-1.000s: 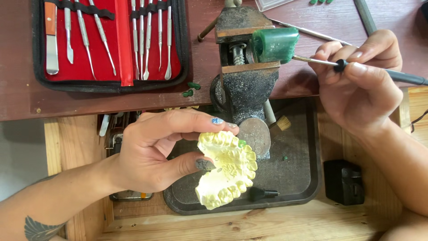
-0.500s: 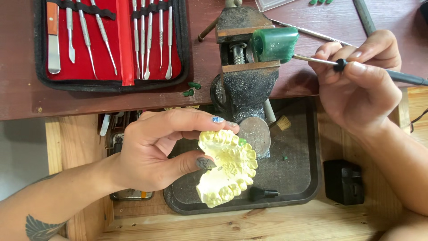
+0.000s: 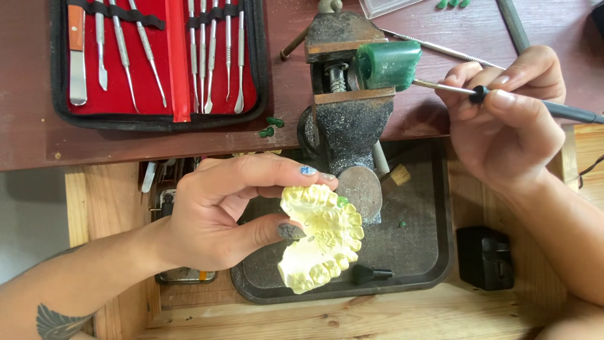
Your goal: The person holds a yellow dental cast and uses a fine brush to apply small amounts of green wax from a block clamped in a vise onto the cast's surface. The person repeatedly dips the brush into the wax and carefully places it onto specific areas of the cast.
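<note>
Now, notes from my seat. Left hand (image 3: 214, 220) held pale yellow dental cast (image 3: 321, 236) at 6 o'clock over dark tray (image 3: 434, 208), grip closed on it, thumb under and fingers over, teeth turned up toward me, I judged for inspection. Right hand (image 3: 503, 119) at 2 o'clock, grip pinched on slim wax tool (image 3: 535, 104), tip touching green wax block (image 3: 388, 64) clamped in bench vise (image 3: 346, 113), presumably to steady block. Instrument case (image 3: 157, 56) lay open on table (image 3: 283, 135) at 11 o'clock, within reach.

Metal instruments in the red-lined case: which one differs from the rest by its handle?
The leftmost instrument, in the case. It has a broad flat blade and an orange-brown handle end; the others are slim, all-metal tools held under black elastic straps.
</note>
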